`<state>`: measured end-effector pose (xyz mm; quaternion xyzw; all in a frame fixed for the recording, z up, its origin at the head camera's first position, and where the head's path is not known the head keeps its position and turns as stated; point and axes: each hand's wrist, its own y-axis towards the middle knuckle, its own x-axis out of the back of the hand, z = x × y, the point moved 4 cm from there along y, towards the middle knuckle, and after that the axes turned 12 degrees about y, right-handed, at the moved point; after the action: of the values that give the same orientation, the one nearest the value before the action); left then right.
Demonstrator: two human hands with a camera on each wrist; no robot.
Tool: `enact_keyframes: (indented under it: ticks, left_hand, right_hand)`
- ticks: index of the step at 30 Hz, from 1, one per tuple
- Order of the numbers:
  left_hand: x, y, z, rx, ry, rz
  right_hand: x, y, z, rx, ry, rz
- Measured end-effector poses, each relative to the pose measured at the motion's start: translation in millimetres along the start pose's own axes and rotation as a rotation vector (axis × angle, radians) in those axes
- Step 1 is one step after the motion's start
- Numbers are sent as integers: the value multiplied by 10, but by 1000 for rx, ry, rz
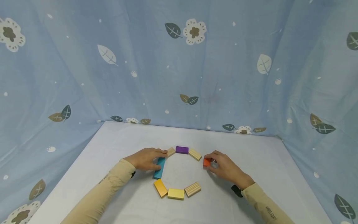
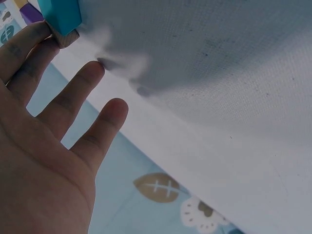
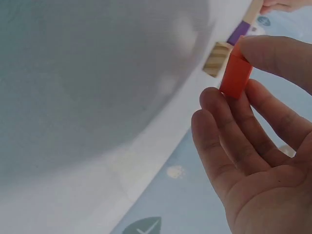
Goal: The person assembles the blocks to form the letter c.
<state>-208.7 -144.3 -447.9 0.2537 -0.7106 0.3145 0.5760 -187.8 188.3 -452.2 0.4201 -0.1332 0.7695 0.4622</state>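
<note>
In the head view, my right hand [image 1: 225,168] pinches a small orange-red block [image 1: 206,162] between thumb and fingers, at the right side of a ring of wooden blocks. The right wrist view shows this orange-red block [image 3: 237,73] in the fingertips. My left hand [image 1: 148,158] rests at the ring's left side. Its thumb touches the long teal block [image 1: 159,169], and its forefinger reaches the plain wood block [image 1: 170,152] at the teal block's far end. Seen from the left wrist, the fingers are mostly straight, two of them touching near the teal block [image 2: 61,17].
At the ring's far side lie a purple block [image 1: 182,150] and a striped wood block [image 1: 195,154]. Along the near side are an orange-yellow block [image 1: 160,188], a yellow block [image 1: 176,194] and another striped block [image 1: 192,189]. A blue patterned curtain [image 1: 156,77] hangs behind the white table [image 1: 237,143].
</note>
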Motion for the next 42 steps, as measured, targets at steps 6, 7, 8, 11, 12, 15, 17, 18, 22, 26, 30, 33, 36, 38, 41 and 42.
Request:
enact_keyframes:
  ticks: [6, 7, 8, 11, 12, 15, 17, 18, 22, 26, 30, 33, 36, 38, 41, 42]
  left_hand:
    - [-15, 12, 6, -1, 3, -2]
    - [-18, 14, 7, 0, 3, -1]
    - [-20, 17, 8, 0, 3, 1]
    - [-18, 20, 7, 0, 4, 2]
    - [-16, 20, 6, 1, 4, 2]
    - [-5, 16, 4, 4, 3, -2]
    - [1, 11, 1, 6, 4, -2]
    - [3, 9, 1, 7, 6, -3]
    - [10, 3, -5, 7, 7, -4]
    - [12, 1, -1, 6, 6, -3]
    - [18, -2, -2, 4, 2, 1]
    - [21, -3, -6, 2, 0, 3]
    - [21, -4, -10, 2, -4, 5]
    - [19, -5, -12, 3, -7, 7]
    - [19, -6, -17, 4, -8, 6]
    - [20, -8, -18, 5, -7, 6]
  right_hand:
    - [25, -30, 93, 37, 44, -6]
    - [22, -37, 112, 40, 53, -3]
    - [13, -45, 127, 44, 60, 0]
    - [-20, -71, 168, 52, 84, 11]
    - [-36, -82, 182, 59, 88, 16]
    - [-87, -107, 203, 55, 104, 41]
    - [-121, -123, 203, 43, 102, 61]
    - [-136, -133, 198, 35, 100, 72]
    - [-182, -158, 178, 9, 99, 107]
    - [-248, -155, 158, 7, 94, 128]
    - [-299, -153, 151, 12, 46, 135]
    - [-305, -158, 163, 10, 12, 132]
    - [-301, -169, 181, -2, -9, 131]
    - [-304, -181, 189, -14, -20, 135]
    - [-310, -201, 199, -22, -25, 142]
    - [-314, -207, 202, -25, -25, 147]
